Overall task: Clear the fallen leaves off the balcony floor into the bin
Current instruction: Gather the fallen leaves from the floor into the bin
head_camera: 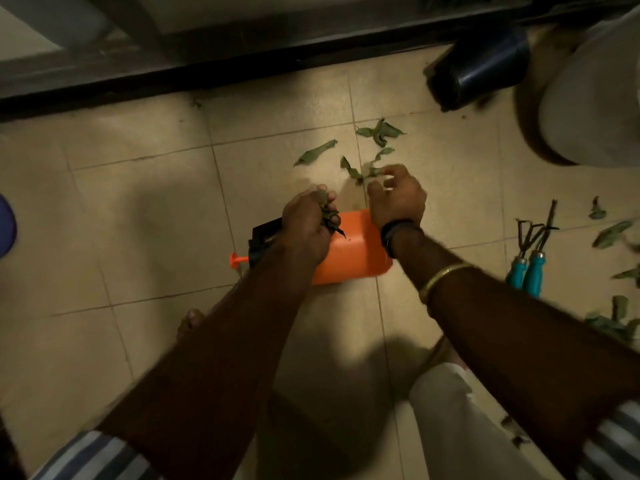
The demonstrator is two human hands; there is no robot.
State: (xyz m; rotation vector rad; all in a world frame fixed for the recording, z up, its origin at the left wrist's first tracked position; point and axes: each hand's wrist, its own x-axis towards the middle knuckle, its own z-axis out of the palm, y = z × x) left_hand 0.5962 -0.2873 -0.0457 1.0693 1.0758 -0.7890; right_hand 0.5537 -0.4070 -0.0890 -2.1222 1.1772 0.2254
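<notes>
Down on the beige tiled floor (145,188), a person is bent over with both arms stretched forward. Their left hand (308,230) is closed tight round a bunch of dark leaves (329,216), the crumpled ends sticking out between fingers and thumb. Their right hand (398,199) reaches a little further out; its grip is nearly closed, fingertips pinching at a curled green leaf (372,171) that lies on the tile, though blur keeps me from saying whether the leaf is already lifted. That wrist wears a black band (398,233), and a gold bangle (440,278) sits further up the forearm.

Under both hands lies an orange plastic sprayer (349,258) on its side, black fitting and orange nozzle pointing left. More loose leaves (379,131) are scattered just beyond the hands, and others (611,233) lie off to the right edge. Two teal-handled garden tools (530,268) lie side by side on the right. A dark blue pot (485,71) is tipped over near the black door track (207,64) at the far side.
</notes>
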